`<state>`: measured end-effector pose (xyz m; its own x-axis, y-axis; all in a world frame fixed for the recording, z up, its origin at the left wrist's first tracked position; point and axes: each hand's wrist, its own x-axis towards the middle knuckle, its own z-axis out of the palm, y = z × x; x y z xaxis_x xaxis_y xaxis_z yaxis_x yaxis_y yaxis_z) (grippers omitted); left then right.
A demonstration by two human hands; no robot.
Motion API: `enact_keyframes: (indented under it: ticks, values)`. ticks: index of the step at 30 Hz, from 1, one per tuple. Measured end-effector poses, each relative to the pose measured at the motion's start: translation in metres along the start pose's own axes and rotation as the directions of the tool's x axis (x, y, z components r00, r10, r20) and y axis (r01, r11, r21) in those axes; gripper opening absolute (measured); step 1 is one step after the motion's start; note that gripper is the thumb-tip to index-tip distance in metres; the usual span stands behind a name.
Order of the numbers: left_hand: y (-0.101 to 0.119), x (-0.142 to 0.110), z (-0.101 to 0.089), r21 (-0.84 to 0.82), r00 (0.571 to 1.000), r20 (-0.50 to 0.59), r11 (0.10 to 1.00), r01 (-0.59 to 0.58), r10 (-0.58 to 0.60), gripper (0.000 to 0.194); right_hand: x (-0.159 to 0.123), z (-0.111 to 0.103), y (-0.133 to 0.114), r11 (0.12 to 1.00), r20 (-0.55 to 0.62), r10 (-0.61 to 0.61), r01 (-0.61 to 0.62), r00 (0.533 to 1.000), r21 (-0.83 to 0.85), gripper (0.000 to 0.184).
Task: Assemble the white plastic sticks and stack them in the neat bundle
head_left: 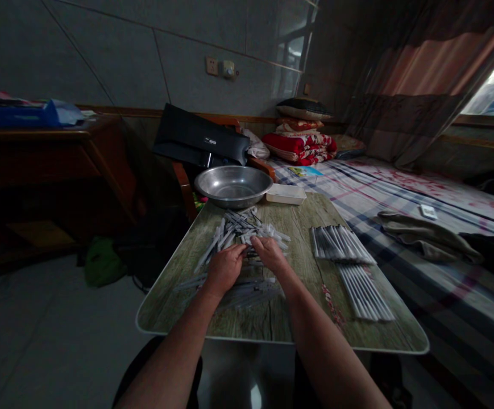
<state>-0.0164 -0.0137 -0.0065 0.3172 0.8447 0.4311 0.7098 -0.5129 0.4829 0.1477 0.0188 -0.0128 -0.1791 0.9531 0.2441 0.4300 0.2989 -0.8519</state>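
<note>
My left hand (226, 266) and my right hand (269, 253) meet at the fingertips over the near side of a loose pile of slender, pale pen-like sticks (229, 227). Both hands are closed, fingers pinched together. A small dark bit shows between them, but what they hold is too small and hidden to name. More clear, pale sticks (250, 292) lie beneath my wrists, partly covered by my forearms. To the right, similar sticks are laid side by side in two rows, a dark-tipped far row (343, 244) and a whiter near row (366, 292).
On the small wood-patterned table (310, 324), a wide metal basin (233, 184) and a shallow white tray (286, 194) stand at the far edge. A chair with a black case (199, 136) is behind. A bed (400, 227) adjoins the right; a desk (93, 147) stands left.
</note>
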Motion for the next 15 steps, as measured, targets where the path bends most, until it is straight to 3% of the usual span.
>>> enact_keyframes:
  ticks: [2,6,9,15]
  values:
    - [0.001,0.001,-0.001,-0.016,1.0,0.0,1.0,0.015,-0.015,0.03,-0.001,-0.002,0.0,0.99,0.004,0.052,-0.052,0.999,0.131,0.049]
    - [0.002,0.003,-0.004,-0.002,0.996,0.002,0.996,0.087,-0.087,0.026,-0.004,-0.005,-0.001,0.91,0.12,0.061,-0.104,0.991,0.401,0.026]
    - [0.002,0.002,-0.004,0.027,0.994,0.01,0.994,0.106,-0.106,0.024,-0.003,-0.005,0.001,0.921,0.151,0.039,-0.094,0.988,0.378,0.025]
    - [0.001,0.0,-0.003,0.055,0.997,0.02,0.996,0.074,-0.075,0.023,-0.002,-0.001,0.011,0.975,0.087,0.013,-0.032,0.996,0.221,0.039]
